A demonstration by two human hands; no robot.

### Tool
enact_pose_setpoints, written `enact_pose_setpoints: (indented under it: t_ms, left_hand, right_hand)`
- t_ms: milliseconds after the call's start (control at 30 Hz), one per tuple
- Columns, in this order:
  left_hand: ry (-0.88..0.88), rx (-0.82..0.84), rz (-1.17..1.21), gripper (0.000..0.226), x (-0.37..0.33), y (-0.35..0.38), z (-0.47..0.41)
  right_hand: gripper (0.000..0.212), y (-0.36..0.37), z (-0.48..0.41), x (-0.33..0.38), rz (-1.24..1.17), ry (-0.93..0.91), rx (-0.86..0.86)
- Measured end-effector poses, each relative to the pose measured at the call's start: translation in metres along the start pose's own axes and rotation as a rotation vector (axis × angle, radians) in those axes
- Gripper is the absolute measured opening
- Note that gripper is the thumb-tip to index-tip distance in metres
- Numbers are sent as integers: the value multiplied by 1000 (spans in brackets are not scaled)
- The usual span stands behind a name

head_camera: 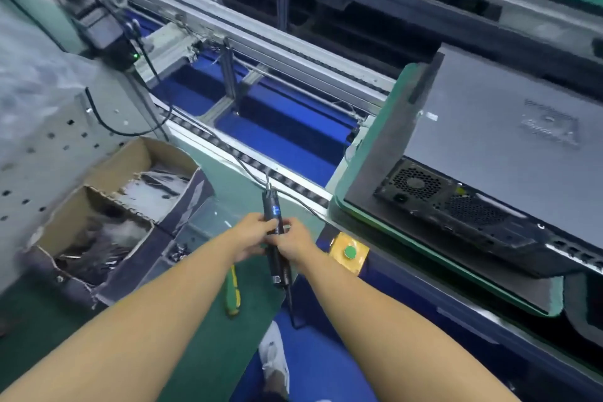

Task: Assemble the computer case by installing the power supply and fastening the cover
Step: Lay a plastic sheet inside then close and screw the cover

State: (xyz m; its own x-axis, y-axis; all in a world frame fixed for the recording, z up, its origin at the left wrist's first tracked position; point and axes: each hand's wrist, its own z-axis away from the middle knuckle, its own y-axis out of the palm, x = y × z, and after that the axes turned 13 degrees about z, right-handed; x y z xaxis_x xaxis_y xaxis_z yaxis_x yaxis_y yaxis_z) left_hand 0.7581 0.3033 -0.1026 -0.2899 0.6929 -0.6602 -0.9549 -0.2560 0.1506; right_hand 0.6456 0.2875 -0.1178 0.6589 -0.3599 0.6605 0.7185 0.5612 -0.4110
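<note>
Case (489,127) cut off R edge; box (130,157) contents blurred.

Hands: left hand (249,233) and right hand (295,241) both grip a black electric screwdriver (271,207) mid-view, bit toward 6 o'clock.
Computer case (489,153): at 3 o'clock on a green-edged pallet (339,186), grey panel uppermost, fan grille facing the person.
Counter (202,320): green mat at 7 o'clock; a yellow-green hand screwdriver (232,290) lies on it.
Cardboard boxes (107,206): open, at 9 o'clock.
Green button (350,251): just beside the right hand, at its 4 o'clock.
</note>
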Motion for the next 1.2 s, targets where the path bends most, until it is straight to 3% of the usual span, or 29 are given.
enact_pose_setpoints:
  t_ms: [100,267,367,467,633,700,833,867,1000,1067,1200]
  left_hand:
    - [36,-132,-159,24,11,-9,-27]
    - [48,-338,-698,25,19,-13,-49]
    - [88,-405,-861,28,17,-8,-48]
    - [223,-431,-848,26,12,-8,-43]
    - [270,-267,-684,22,9,-1,-26]
    - [243,-242,-641,21,12,16,-14]
    - [212,-187,-627,26,22,65,5]
    - [216,-170,-644,26,25,76,9]
    - [233,-158,-690,27,35,99,16]
    - [222,-186,-689,26,37,100,17]
    - [190,-230,-719,24,44,93,17]
  right_hand:
    - [24,16,-19,-1,110,18,-22]
    - [27,36,-35,-11,355,15,-70]
    - [28,32,-33,-14,470,-28,-76]
    - [41,9,-24,-23,630,-96,-84]
    - [37,-63,4,-58,918,-106,-196]
    - [38,-87,17,-74,931,-54,-148]
    - [14,-110,37,-102,849,-44,17]
    - [18,-113,39,-107,870,-54,35]
    - [67,-117,45,-124,920,-171,110]
    - [69,-119,45,-132,1056,-205,116]
    - [51,-124,37,-131,1201,-237,86]
